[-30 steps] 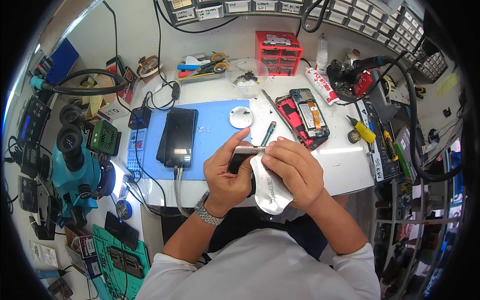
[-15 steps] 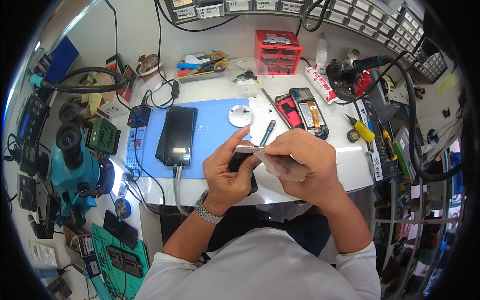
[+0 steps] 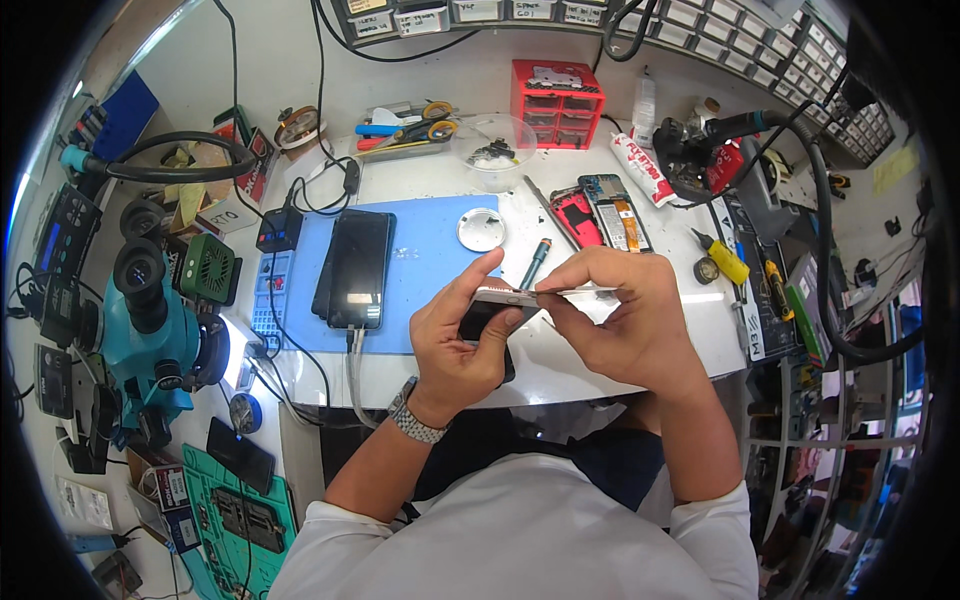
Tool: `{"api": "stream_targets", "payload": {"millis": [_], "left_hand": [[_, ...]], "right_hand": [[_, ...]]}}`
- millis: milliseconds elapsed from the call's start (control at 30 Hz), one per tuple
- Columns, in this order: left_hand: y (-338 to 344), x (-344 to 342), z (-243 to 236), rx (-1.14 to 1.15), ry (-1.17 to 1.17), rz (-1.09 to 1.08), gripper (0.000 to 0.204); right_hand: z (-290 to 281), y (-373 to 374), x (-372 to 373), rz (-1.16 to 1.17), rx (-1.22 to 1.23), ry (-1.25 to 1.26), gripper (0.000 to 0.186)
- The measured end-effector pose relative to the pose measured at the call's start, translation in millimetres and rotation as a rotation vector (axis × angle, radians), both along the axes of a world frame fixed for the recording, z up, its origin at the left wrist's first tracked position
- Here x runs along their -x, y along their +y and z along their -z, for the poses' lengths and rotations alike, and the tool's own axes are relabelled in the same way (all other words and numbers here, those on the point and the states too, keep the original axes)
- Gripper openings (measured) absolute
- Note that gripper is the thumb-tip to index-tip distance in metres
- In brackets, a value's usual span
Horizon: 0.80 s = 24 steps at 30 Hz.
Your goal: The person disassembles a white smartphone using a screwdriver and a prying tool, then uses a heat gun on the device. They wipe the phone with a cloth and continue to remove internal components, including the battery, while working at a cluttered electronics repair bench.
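Note:
My left hand (image 3: 455, 345) is wrapped round a smartphone (image 3: 480, 318) with a dark screen and a pale edge, held tilted above the front of the bench. In my right hand (image 3: 645, 320) a thin flat card (image 3: 590, 291) is pinched between thumb and fingers. It shows almost edge-on, and its tip meets the phone's upper edge; whether it sits in the seam I cannot tell. Just beyond my hands lie a teal pen-shaped tool (image 3: 537, 262) and a small round white dish (image 3: 482, 231). A dark phone (image 3: 360, 270) with cables plugged in rests on the blue mat (image 3: 430, 225).
At the right lie an opened phone (image 3: 615, 205), a pink-red phone part (image 3: 575, 215), a white-and-red tube (image 3: 640, 170) and a yellow bottle (image 3: 722, 260). A red drawer box (image 3: 557, 105) and a clear tub (image 3: 495, 160) stand behind. A teal microscope (image 3: 150, 320) occupies the left.
My right hand has turned, so the card has swung from showing its broad face to lying nearly edge-on. My left hand still holds the phone in about the same place.

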<state>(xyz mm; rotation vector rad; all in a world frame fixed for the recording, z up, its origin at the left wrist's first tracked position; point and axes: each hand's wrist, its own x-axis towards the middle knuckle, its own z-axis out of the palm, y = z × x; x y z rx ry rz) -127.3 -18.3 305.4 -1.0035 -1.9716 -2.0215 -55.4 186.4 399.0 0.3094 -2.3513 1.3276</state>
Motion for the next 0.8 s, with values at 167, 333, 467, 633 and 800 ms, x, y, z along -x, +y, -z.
{"api": "stream_targets", "payload": {"millis": [167,333,467,633,800], "left_hand": [[0.2,0.5,-0.5,-0.003,0.006,0.015,0.061],[2.1,1.7,-1.1,-0.014,0.044,-0.016,0.064],[3.6,-2.2,-6.0,-0.021,0.104,-0.038,0.063],[6.7,-6.1,-13.8,0.129,0.524,-0.279,0.066],[3.7,-12.7,-20.6,0.284,0.556,-0.347,0.045]], "right_hand": [[-4.4,1.9,0.0,0.004,0.050,-0.108,0.020],[-11.3,1.8,0.5,0.002,0.079,-0.187,0.017],[-10.1,3.9,2.5,0.013,0.002,-0.145,0.018],[-13.1,-3.4,3.7,0.012,0.055,-0.140,0.023],[-15.6,-7.5,4.5,0.008,0.061,-0.148,0.022]]}}
